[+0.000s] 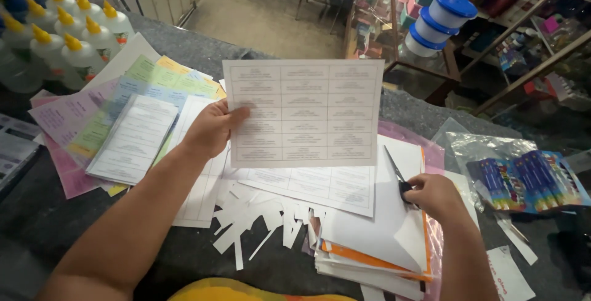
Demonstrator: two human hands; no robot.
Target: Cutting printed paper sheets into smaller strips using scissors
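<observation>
White paper is the material in hand: a printed sheet (303, 113) ruled into a grid of label cells is held upright at the centre of view, above the tabletop (37, 227). The left hand (212, 130) pinches its 9 o'clock edge, thumb in front and fingers behind, so that grip is pressed together on the sheet. The right hand (436, 195), at 4 o'clock from the sheet, is closed around the handles of a pair of scissors (395, 172) whose blades point up toward the sheet's lower right corner; the blades appear nearly together, though this is not certain. Judgement: a clean cut would call for holding the sheet taut, entering squarely on a ruled line and keeping the left fingers clear of the blades. Cut paper strips (249, 224) lie at 6 o'clock, beside a stack of white and orange sheets (369, 255). Pastel printed sheets (117, 116) fan out at 9 o'clock. Containers: glue bottles (68, 45) with yellow nozzles stand at 10 o'clock, contents not discernible; a clear plastic bag (486, 147) at 3 o'clock has blue packets (526, 181) lying on it; stacked white tubs with blue lids (440, 21) sit at 1 o'clock, shut, contents hidden.
</observation>
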